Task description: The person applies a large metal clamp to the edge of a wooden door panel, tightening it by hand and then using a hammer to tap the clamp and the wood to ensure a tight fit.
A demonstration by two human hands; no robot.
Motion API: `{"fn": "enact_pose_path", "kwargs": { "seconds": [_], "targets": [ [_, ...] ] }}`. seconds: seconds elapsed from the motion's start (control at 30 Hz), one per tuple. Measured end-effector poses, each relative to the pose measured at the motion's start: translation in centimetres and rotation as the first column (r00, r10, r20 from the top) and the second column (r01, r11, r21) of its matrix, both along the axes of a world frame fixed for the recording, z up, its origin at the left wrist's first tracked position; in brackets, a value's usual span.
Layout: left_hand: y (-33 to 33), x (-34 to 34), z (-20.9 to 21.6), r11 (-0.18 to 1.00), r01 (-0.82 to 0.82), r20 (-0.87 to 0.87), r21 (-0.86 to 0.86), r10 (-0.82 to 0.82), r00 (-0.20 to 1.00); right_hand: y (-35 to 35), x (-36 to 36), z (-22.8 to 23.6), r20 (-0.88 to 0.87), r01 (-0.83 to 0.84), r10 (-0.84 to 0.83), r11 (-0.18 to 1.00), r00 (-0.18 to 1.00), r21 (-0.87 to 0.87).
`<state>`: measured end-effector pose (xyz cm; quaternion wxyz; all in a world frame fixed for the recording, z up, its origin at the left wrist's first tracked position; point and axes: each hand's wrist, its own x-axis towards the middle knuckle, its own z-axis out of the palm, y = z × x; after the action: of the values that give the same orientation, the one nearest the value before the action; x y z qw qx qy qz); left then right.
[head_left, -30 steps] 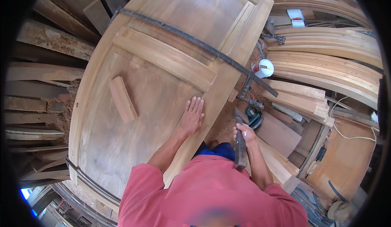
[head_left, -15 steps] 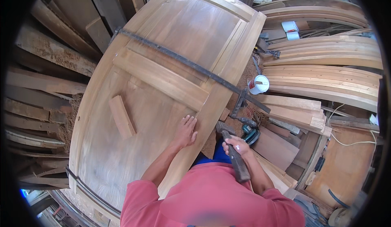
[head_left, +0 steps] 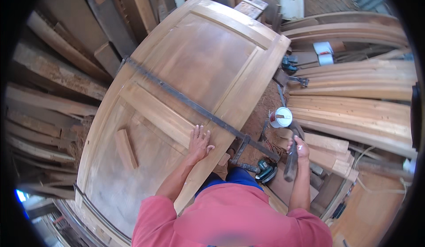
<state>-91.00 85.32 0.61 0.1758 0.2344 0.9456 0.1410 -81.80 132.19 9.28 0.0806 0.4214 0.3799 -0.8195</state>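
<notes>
A large wooden panel door (head_left: 201, 56) lies in front of me. My left hand (head_left: 199, 143) rests flat on it, fingers spread, where the middle rail (head_left: 155, 116) meets the right stile. Beyond those fingers a long dark bar clamp (head_left: 183, 98) crosses the door, its screw end past the right edge. Out to the right, clear of the door, my right hand (head_left: 300, 149) grips a hammer (head_left: 291, 166) by its thick dark handle; the head is partly blurred. A short wood block (head_left: 126, 148) sits on the lower panel.
A white tub (head_left: 280, 117) stands right of the door. By my legs is a green power tool (head_left: 265, 171). Stacked boards (head_left: 354, 109) fill the right side, and planks (head_left: 57, 70) lean along the left. A second clamp (head_left: 102, 218) crosses the door's near end.
My right hand has swung the hammer up and outward to the right, away from my body. My left hand has slid forward from the lower panel's edge onto the rail joint.
</notes>
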Motion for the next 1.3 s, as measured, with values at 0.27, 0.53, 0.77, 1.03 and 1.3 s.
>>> {"fn": "enact_pose_path", "kwargs": {
  "seconds": [0.27,0.53,0.77,1.03,1.3],
  "targets": [
    [1.9,-1.3,0.9,0.999,0.037,0.105,0.003,-0.037,0.994,2.8,-6.6,-16.8,0.075,0.293,-0.291,0.956,0.954,-0.011],
    [1.2,-0.2,0.7,1.0,-0.009,0.112,-0.017,0.011,0.994,-1.3,-12.8,-10.8,-0.06,-0.417,0.414,0.885,0.908,-0.207],
    [1.9,-1.4,0.3,1.0,0.013,0.135,0.029,-0.017,0.991,-0.1,-13.3,-14.6,0.042,-0.234,0.233,0.972,0.972,0.027],
    [-0.1,-1.1,0.8,0.967,-0.115,0.181,0.228,0.074,0.981,-12.2,-13.4,-5.5,-0.037,-0.218,0.247,0.907,0.968,0.36],
    [-13.8,-10.1,0.2,0.6,-0.766,-0.107,0.23,0.798,0.593,-11.4,-15.8,-4.4,-0.075,-0.249,0.331,0.823,0.94,0.511]
  ]
}}
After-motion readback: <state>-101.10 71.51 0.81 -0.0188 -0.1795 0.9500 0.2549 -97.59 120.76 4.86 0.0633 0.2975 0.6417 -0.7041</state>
